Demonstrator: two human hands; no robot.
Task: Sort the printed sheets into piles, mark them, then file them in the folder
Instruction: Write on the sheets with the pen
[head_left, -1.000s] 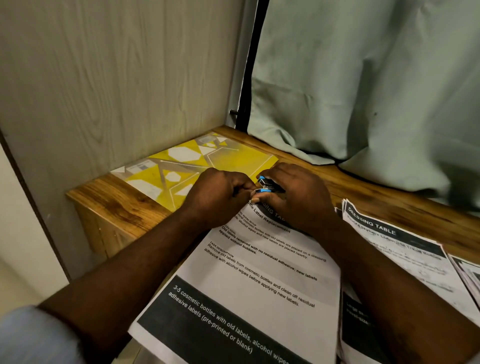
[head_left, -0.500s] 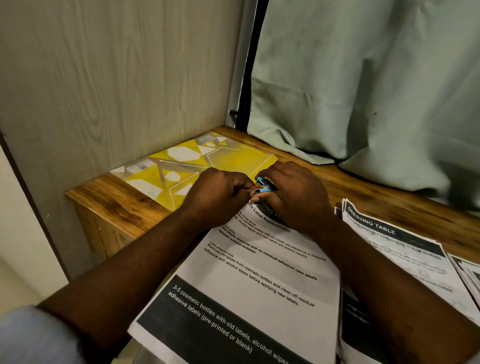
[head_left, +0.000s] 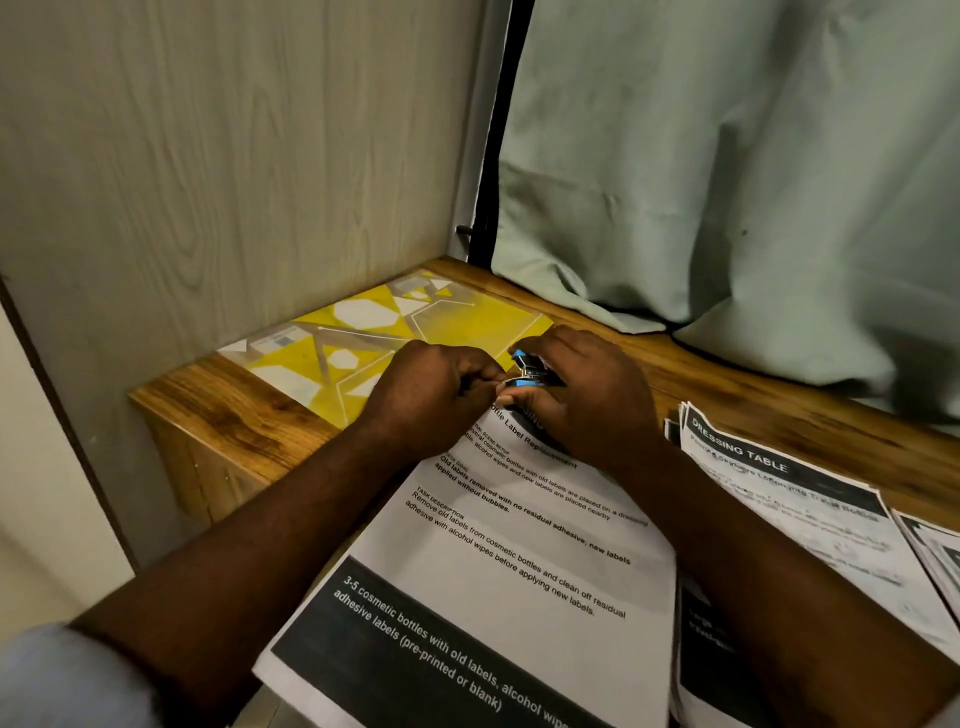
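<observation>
White printed sheets (head_left: 498, 587) stacked at lower centre, second pile (head_left: 810, 519) at lower right: sorted, by the look of it, filing not yet done. Just beyond, at the stack's top corner, left hand (head_left: 421, 400) with fingers curled, pinching the paper; right hand (head_left: 587, 395) wrapped tight round what seems a small blue stapler (head_left: 524, 371). Farther off, centre left on the wooden surface (head_left: 779, 415), yellow folder (head_left: 374, 332) lying flat.

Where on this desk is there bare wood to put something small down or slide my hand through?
Bare: the wood strip between the curtain hem and the Dressing Table pile, and the left corner between the yellow folder and the desk edge. Crowded: the front pile, where the left hand pinches its corner and the right hand grips a blue stapler.
</observation>
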